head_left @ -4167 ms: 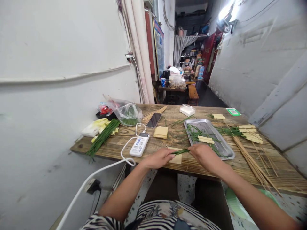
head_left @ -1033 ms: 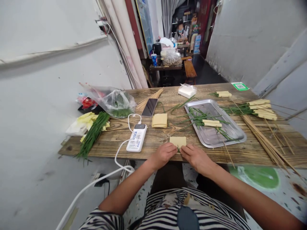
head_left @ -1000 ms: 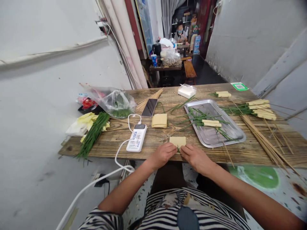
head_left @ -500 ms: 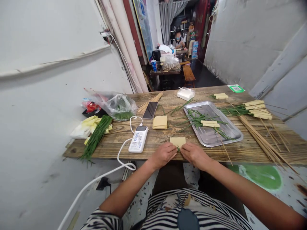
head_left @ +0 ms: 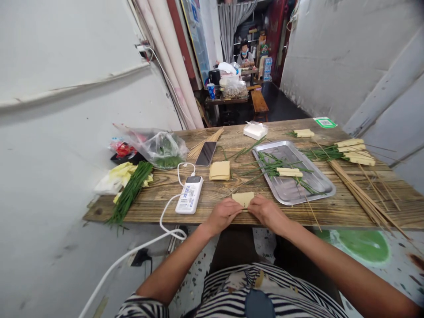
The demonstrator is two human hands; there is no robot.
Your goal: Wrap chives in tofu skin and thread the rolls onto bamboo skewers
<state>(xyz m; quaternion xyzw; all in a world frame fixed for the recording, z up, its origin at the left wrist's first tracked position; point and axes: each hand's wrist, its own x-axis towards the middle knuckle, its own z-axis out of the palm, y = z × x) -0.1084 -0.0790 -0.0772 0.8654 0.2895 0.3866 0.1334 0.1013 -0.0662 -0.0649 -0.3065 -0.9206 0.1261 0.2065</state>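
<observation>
At the table's near edge lies a thin, pale yellow tofu sheet point(head_left: 243, 198). My left hand point(head_left: 225, 213) pinches its near left corner, and my right hand point(head_left: 265, 211) grips the near right corner. Between my fingers the near edge is folded up into a narrow roll; what is inside is mostly hidden. Beyond my left hand sits a square stack of tofu sheets point(head_left: 219, 170). To the right, a metal tray point(head_left: 318, 183) bears green chives point(head_left: 271, 162) and finished tofu rolls point(head_left: 289, 172) with a skewer.
On the left are a chive bundle point(head_left: 132, 190), a plastic bag point(head_left: 162, 145), a white power bank point(head_left: 189, 195) with cable, and a phone point(head_left: 206, 153). Bamboo skewers point(head_left: 357, 190) and more rolls point(head_left: 354, 150) lie at right. A person point(head_left: 245, 55) sits far back.
The near edge of the tofu sheet has been turned over, covering the green bit that showed between my hands. My fingers have shifted slightly along it.
</observation>
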